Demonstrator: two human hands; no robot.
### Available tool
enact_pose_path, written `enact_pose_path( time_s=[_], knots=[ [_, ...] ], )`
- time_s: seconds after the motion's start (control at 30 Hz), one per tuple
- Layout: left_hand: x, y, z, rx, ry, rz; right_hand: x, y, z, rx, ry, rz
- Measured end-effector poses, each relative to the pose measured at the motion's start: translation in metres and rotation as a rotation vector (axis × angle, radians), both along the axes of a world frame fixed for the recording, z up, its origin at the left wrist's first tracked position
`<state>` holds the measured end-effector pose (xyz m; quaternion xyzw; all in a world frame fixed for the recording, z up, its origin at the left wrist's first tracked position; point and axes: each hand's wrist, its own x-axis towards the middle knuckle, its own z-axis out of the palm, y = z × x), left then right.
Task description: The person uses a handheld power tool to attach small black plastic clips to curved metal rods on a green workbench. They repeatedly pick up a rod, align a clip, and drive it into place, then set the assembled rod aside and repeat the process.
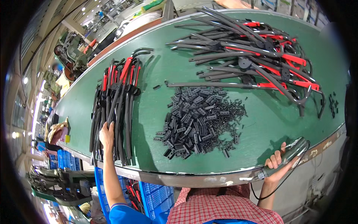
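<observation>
My left hand (107, 137) is closed round the lower end of a dark bent metal tube frame with red parts. That frame lies on top of a row of similar tube frames (128, 119) at the left of the green table. My right hand (275, 166) holds a dark cylindrical electric screwdriver (289, 155) with a black cord, at the table's front right edge. In the middle lies a heap of black plastic blocks (190, 125), each with holes. Many small dark screws (233, 112) are spread along the heap's right side.
A large tangled pile of tube frames (242, 56) covers the back right of the green table (153, 100). Several small black pieces (333, 104) lie near the right edge. Below the front edge stand blue plastic crates (158, 198), with more red and dark frames among them.
</observation>
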<state>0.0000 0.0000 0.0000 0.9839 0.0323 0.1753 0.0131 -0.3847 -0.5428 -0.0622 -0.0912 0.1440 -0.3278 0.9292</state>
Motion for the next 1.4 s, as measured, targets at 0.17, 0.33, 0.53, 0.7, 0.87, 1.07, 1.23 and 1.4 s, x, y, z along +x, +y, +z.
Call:
enact_pose_path(
  time_s=[0.17,0.33,0.53,0.7,0.87,1.07,1.23,1.4],
  knots=[
    [0.014,-0.051,-0.013,0.236,0.204,0.096,-0.006,-0.035,-0.016,-0.170,-0.121,0.102],
    [0.039,-0.184,0.024,-0.229,0.081,-0.589,0.007,-0.011,-0.003,0.043,0.081,-0.008],
    [0.060,-0.378,-0.033,0.037,0.371,-1.228,0.007,-0.010,0.008,0.065,0.035,0.023],
    [0.029,-0.380,0.021,0.013,0.256,-1.312,0.006,-0.013,0.010,0.090,0.042,0.017],
    [-0.084,-0.335,0.078,-0.039,0.445,-1.340,0.004,-0.012,0.010,0.034,0.056,0.010],
    [-0.178,-0.265,0.045,-0.335,0.929,-1.186,-0.015,0.013,0.014,-0.221,-0.282,0.117],
    [-0.206,-0.273,-0.033,-0.528,0.753,-1.304,0.014,0.037,0.026,-0.189,-0.112,0.249],
    [-0.203,-0.296,-0.027,-0.272,0.578,-1.299,0.032,0.046,0.021,-0.243,0.054,0.223]
  ],
)
